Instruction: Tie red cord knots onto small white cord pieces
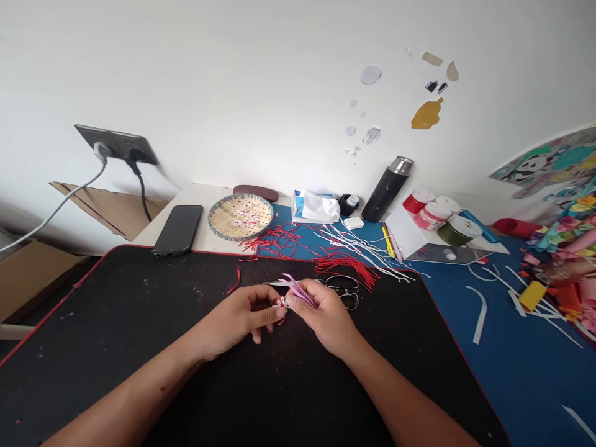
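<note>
Between my two hands is a small red and white cord knot (282,303), held above the black mat (209,403). My left hand (246,312) pinches its left side between thumb and fingers. My right hand (323,308) grips the knot's right side with thumb and forefinger and also holds pink tweezers (299,290), whose tips point up and left. Scissors (347,292) lie on the mat behind my right hand, partly hidden by it. A short red cord piece (234,280) rests on the mat just beyond my left hand.
Red cords (347,266) and white cords (363,248) lie behind the mat. Further back are a woven basket (223,231) with small red-white pieces, a phone (177,230), a tissue box (302,214), a black thermos (387,191) and cord spools (459,230). Paper strips (478,313) lie at right.
</note>
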### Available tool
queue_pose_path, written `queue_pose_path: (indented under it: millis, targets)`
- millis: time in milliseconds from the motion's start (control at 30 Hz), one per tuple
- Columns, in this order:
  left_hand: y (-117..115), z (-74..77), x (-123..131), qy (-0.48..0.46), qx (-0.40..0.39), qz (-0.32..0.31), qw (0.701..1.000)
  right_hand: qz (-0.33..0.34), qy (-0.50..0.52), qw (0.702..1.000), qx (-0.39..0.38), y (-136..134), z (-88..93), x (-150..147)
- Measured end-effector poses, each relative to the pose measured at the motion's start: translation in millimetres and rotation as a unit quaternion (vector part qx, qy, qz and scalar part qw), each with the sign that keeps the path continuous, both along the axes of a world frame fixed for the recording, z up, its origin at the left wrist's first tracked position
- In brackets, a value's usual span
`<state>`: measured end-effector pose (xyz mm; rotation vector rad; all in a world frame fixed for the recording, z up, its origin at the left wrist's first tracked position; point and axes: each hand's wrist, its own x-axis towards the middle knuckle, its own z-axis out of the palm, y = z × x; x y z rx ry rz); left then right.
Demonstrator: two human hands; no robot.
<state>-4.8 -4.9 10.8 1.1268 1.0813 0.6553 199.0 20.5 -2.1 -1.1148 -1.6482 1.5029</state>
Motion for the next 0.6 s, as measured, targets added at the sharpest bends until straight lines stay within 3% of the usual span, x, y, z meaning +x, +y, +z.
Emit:
queue_pose_path:
  millis: [267,600]
  targets:
    - [6.3,0.0,-4.9,-0.016,0.007,0.064,0.998,0.008,0.006,1.000,-0.014,1.6,-3.1,-0.3]
    - [4.3,0.7,-7.7,0.000,-0.014,0.040,0.999,0.011,0.002,1.000,-0.002,2.4,-0.1,1.5]
